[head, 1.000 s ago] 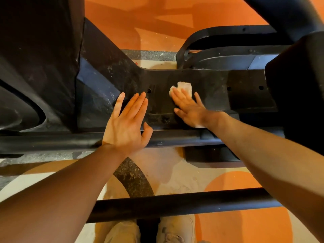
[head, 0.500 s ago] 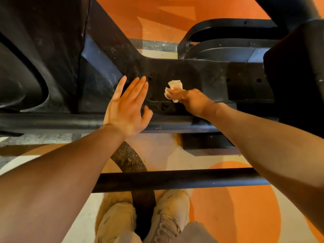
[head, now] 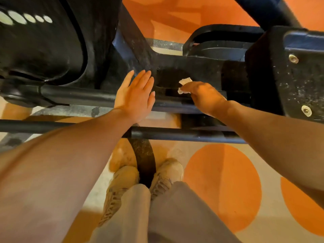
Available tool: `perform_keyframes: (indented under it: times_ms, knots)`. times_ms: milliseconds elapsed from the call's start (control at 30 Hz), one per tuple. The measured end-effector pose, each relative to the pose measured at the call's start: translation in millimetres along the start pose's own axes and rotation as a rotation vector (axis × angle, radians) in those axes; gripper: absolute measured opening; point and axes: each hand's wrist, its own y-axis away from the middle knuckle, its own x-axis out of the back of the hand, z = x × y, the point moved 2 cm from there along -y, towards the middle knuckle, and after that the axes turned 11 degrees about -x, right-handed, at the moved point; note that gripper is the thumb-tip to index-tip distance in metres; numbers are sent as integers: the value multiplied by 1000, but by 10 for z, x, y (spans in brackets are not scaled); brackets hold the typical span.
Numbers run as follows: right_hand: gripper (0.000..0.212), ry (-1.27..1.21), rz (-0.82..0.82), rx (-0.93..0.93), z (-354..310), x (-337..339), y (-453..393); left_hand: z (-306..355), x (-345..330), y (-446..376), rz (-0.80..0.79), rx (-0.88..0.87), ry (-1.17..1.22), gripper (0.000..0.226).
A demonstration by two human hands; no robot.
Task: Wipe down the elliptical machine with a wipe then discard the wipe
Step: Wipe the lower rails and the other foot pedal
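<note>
The black elliptical machine's base frame runs across the upper part of the head view, dusty and scuffed. My right hand is curled around a small crumpled white wipe, which pokes out past the fingertips against the frame's front edge. My left hand lies flat with fingers extended over the frame and the black rail, just left of the wipe, holding nothing.
A large black flywheel housing fills the upper left. A black foot pedal block with screws stands at the right. A second black bar crosses below my hands. My shoes stand on the orange and cream floor.
My right hand went from pressing flat on the wipe to bunching it in the fingers and pulled toward the frame's near edge. The camera rose and tilted down, showing my legs.
</note>
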Motion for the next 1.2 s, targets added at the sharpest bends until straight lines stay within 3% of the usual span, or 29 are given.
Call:
perform_keyframes:
  times_ms: [567,900,1200]
  knots:
    - [50,97,82,136,-494,679,1681,630,1174,964,136,-55,98,51]
    - [54,109,164,219,-403,1081,2344,945,1806,1204,164,-83,39,54]
    - [53,117,225,176,-166,1294,2830,1254,2062,1373,191,-170,25,52]
